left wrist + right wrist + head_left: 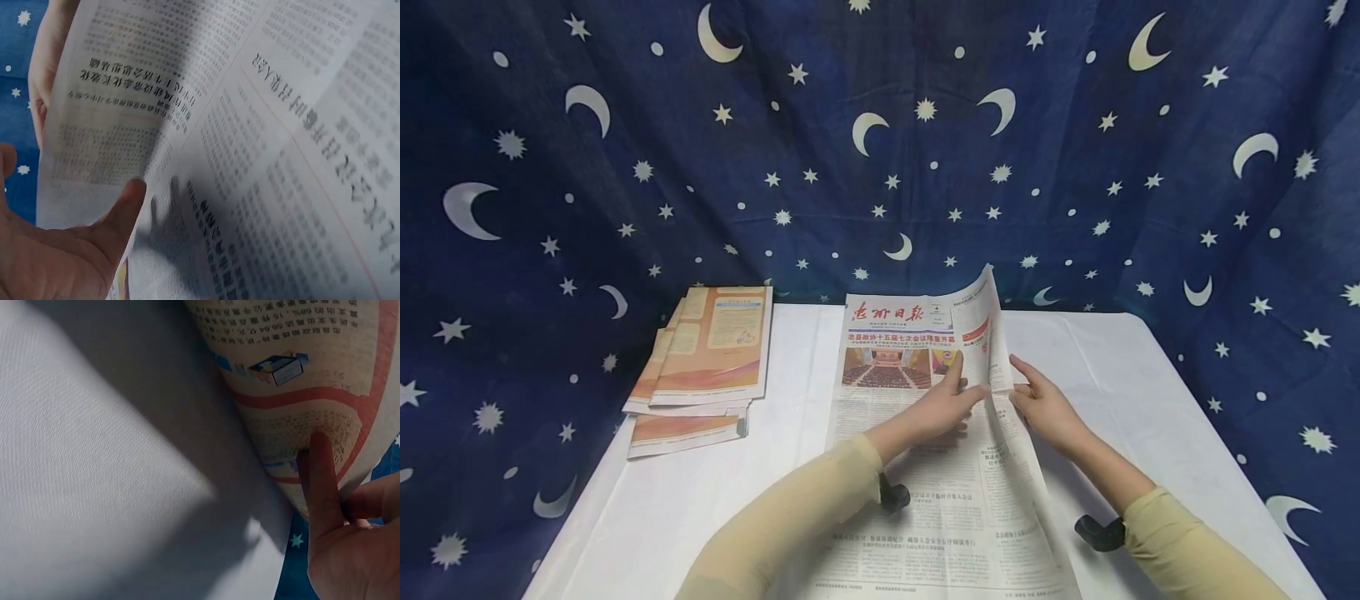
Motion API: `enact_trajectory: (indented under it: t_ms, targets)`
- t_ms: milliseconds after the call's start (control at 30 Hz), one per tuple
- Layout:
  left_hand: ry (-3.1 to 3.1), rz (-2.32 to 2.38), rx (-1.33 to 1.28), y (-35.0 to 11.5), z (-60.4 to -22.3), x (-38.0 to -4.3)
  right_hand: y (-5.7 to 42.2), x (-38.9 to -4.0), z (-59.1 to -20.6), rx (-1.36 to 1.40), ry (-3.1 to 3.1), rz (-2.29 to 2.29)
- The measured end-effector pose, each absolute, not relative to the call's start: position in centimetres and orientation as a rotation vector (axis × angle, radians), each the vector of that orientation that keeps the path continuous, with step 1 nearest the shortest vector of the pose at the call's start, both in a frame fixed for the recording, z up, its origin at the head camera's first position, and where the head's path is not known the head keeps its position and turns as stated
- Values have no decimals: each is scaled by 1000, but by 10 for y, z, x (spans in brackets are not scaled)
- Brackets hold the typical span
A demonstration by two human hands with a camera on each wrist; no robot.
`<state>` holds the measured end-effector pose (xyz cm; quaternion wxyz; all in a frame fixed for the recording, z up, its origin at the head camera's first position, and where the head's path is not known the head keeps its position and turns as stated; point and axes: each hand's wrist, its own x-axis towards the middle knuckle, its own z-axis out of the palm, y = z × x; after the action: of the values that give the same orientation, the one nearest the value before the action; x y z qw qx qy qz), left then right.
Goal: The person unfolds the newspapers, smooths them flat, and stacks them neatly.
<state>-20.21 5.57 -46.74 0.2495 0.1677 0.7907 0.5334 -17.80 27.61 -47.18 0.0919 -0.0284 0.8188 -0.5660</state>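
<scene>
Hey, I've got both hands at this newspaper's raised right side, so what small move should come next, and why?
Probably guide the newspaper's raised side gently leftward to start a fold: it already curves up off the white table, with the right hand at its outer face and the left hand on the front-page side.

We see navy cloth (940,200), pale moon-and-star print; white desk (1105,358); orange booklets (711,354); newspaper (936,517) greyish-white, black text, red masthead (888,313); pale-yellow sleeves (790,508).

Head view from above, forward and downward; wrist views close to the same newspaper (940,475)
</scene>
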Motion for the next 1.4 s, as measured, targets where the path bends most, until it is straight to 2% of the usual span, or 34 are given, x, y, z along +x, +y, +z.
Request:
enact_trajectory:
  t_ms: [300,867,1133,1400]
  targets:
    - [2081,1566,407,72,-472,-199,266,-174,-467,-81,2503,-1610]
    - [2393,1338,646,76,-474,-199,264,-175,-465,-109,2545,-1553]
    - [2488,1239,717,76,-476,-201,263,-176,-463,-71,2697,-1361]
    - [2477,1253,664,75,-478,-203,265,-175,-465,-125,2790,-1139]
